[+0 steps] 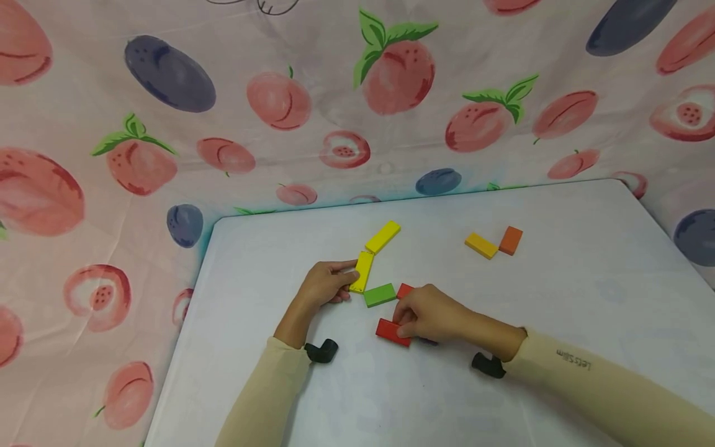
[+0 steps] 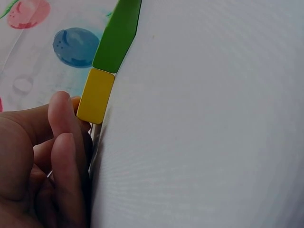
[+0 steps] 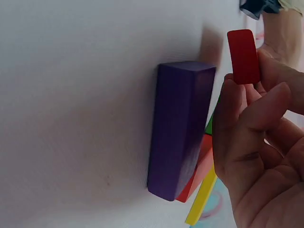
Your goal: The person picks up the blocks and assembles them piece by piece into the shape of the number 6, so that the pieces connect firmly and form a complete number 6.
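My left hand (image 1: 326, 282) holds a yellow block (image 1: 364, 270) by its lower half, the thumb lying over it. In the left wrist view, that block's end (image 2: 96, 96) is right at the end of a green block (image 2: 116, 40). With thumb and fingers, my right hand (image 1: 432, 313) pinches a red block (image 1: 391, 332), raised off the white table in the right wrist view. Behind that hand is a second red block (image 1: 404, 290), partly hidden, at the green block's right end. A purple block (image 3: 180, 128) lies below the right hand, mostly covered in the head view.
Another yellow block (image 1: 383, 237) slants away from the held one's far end. Farther right on the white table (image 1: 586, 279) lie an amber block (image 1: 481, 245) and an orange block (image 1: 511, 240), corners close together. A fruit-print cloth (image 1: 385, 149) hangs behind the table.
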The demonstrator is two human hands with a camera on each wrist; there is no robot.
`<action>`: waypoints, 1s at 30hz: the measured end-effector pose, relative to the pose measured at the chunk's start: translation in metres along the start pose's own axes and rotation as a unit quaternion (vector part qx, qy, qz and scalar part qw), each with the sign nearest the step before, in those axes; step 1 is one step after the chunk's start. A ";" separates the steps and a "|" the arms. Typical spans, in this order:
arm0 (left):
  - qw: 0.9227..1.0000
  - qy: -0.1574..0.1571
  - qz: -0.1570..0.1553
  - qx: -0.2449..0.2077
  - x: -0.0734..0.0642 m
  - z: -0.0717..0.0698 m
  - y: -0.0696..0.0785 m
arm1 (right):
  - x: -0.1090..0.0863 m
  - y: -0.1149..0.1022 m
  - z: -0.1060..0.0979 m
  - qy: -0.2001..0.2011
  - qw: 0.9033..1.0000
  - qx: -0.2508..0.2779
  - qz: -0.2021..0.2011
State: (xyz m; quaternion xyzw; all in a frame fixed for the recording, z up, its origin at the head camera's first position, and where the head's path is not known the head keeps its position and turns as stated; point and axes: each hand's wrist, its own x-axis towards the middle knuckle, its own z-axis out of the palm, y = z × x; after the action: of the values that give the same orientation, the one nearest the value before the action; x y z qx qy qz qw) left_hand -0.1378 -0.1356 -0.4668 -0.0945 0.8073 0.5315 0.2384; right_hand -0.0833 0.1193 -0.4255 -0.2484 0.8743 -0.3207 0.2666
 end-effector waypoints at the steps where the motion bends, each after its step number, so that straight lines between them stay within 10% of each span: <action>1: 1.000 0.000 -0.001 0.000 0.000 0.000 0.000 | 0.001 -0.001 0.002 0.004 1.000 -0.010 0.004; 14: 1.000 -0.001 0.006 0.005 0.000 0.000 0.000 | -0.002 -0.003 0.011 0.061 0.990 -0.115 0.053; 30: 1.000 -0.003 0.002 0.004 0.000 -0.001 0.000 | -0.038 0.020 0.013 0.098 0.977 -0.174 -0.068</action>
State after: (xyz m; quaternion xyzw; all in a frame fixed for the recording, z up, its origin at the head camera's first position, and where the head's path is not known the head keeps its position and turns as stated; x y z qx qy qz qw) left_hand -0.1381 -0.1362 -0.4668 -0.0908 0.8086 0.5292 0.2404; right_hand -0.0522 0.1501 -0.4360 -0.3173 0.9197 -0.2036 0.1093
